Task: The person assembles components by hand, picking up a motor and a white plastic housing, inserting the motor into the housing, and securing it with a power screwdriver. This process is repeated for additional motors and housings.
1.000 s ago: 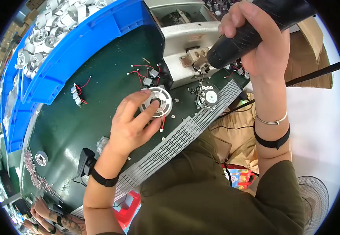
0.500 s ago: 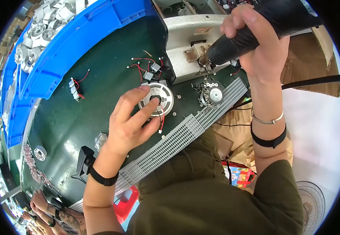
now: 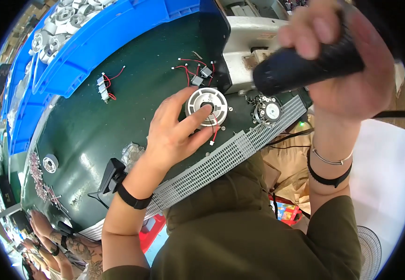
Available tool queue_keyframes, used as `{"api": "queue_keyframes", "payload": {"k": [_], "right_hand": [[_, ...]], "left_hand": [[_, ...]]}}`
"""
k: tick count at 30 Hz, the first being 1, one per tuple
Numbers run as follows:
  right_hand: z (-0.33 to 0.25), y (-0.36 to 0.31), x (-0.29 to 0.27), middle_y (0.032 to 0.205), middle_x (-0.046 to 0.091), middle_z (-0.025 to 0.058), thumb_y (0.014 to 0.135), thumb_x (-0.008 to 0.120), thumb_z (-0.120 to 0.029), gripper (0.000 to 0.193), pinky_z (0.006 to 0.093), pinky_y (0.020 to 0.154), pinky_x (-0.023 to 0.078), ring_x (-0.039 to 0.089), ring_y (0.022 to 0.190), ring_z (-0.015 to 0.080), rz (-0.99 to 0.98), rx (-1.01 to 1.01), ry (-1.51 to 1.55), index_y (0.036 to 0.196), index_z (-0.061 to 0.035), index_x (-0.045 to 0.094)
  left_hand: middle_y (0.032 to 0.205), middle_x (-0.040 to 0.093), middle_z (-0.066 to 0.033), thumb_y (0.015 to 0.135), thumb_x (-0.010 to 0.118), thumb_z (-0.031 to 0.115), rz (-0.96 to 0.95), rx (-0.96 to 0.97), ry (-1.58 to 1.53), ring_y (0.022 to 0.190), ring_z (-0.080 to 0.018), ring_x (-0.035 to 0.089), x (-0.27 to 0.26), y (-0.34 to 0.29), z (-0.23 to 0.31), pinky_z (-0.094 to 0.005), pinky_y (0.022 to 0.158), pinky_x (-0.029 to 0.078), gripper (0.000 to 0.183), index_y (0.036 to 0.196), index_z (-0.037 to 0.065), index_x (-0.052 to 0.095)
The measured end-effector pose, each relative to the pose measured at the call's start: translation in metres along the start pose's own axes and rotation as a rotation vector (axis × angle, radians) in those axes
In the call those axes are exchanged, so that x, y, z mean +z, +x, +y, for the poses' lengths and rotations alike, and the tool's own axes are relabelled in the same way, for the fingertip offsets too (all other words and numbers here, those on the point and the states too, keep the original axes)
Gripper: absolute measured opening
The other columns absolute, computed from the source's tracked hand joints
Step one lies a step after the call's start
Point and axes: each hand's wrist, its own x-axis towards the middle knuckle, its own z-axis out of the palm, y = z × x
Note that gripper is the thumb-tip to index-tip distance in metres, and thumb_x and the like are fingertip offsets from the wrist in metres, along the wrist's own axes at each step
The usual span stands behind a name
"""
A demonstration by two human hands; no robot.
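Observation:
My right hand is wrapped round a black electric screwdriver, raised at the upper right, its nose pointing left; its tip cannot be made out. My left hand grips a white round plastic housing on the green table, one fingertip pressing near its dark centre. Red and black wires with a small white plug come out of the housing beside my thumb. Right of the housing, a round magnet is covered with several small screws. Two small motors with red wires lie just behind the housing.
A blue bin of white-grey round parts curves along the far left. A pale metal machine stands behind the magnet. A perforated grey strip edges the table. More wired motors and a round part lie left. Another person's tattooed arm shows lower left.
The screwdriver has lifted toward me and turned more level, away from the machine's front. My left hand keeps its grip on the housing. The whole view has shifted slightly.

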Motion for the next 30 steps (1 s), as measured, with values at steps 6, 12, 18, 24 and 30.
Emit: {"api": "queue_keyframes", "payload": {"k": [6, 12, 18, 24, 30], "right_hand": [[0.032, 0.025, 0.046, 0.067, 0.053, 0.0113, 0.084, 0.051, 0.000, 0.045, 0.0319, 0.058, 0.047, 0.054, 0.056, 0.0197, 0.379, -0.123, -0.043, 0.123, 0.0114, 0.031], [0.042, 0.031, 0.054, 0.064, 0.053, 0.0089, 0.083, 0.053, 0.001, 0.048, 0.0309, 0.057, 0.046, 0.053, 0.053, 0.0178, 0.382, -0.062, -0.029, 0.125, 0.0090, 0.031], [0.044, 0.034, 0.056, 0.063, 0.053, 0.0081, 0.081, 0.056, -0.002, 0.051, 0.0306, 0.057, 0.046, 0.053, 0.052, 0.0170, 0.426, -0.039, -0.077, 0.124, 0.0081, 0.032], [0.048, 0.034, 0.055, 0.061, 0.053, 0.0084, 0.079, 0.057, -0.003, 0.051, 0.0299, 0.056, 0.047, 0.053, 0.051, 0.0173, 0.439, -0.030, -0.098, 0.122, 0.0088, 0.034], [0.054, 0.032, 0.054, 0.064, 0.055, 0.0097, 0.078, 0.056, 0.002, 0.046, 0.0294, 0.054, 0.047, 0.054, 0.053, 0.0173, 0.409, -0.071, -0.122, 0.119, 0.0088, 0.035]], "left_hand": [[0.106, 0.057, -0.0153, 0.058, 0.077, 0.016, 0.038, -0.001, 0.008, 0.085, -0.0304, 0.059, 0.002, 0.004, 0.004, -0.0372, 0.069, 0.050, 0.036, 0.091, 0.010, 0.064], [0.107, 0.057, -0.0133, 0.060, 0.076, 0.017, 0.052, -0.021, 0.011, 0.082, -0.0286, 0.059, 0.000, 0.001, 0.006, -0.0366, 0.069, 0.049, 0.034, 0.091, 0.010, 0.063], [0.108, 0.056, -0.0128, 0.060, 0.075, 0.018, 0.061, -0.008, -0.010, 0.083, -0.0279, 0.058, 0.002, 0.001, 0.004, -0.0368, 0.070, 0.049, 0.034, 0.091, 0.010, 0.063], [0.108, 0.056, -0.0127, 0.060, 0.075, 0.018, 0.062, -0.010, -0.015, 0.082, -0.0279, 0.058, 0.002, 0.001, 0.004, -0.0366, 0.070, 0.049, 0.034, 0.091, 0.009, 0.063], [0.108, 0.055, -0.0129, 0.060, 0.075, 0.018, 0.064, -0.005, 0.003, 0.083, -0.0280, 0.058, 0.003, 0.001, 0.004, -0.0367, 0.070, 0.049, 0.034, 0.090, 0.009, 0.063]]}}
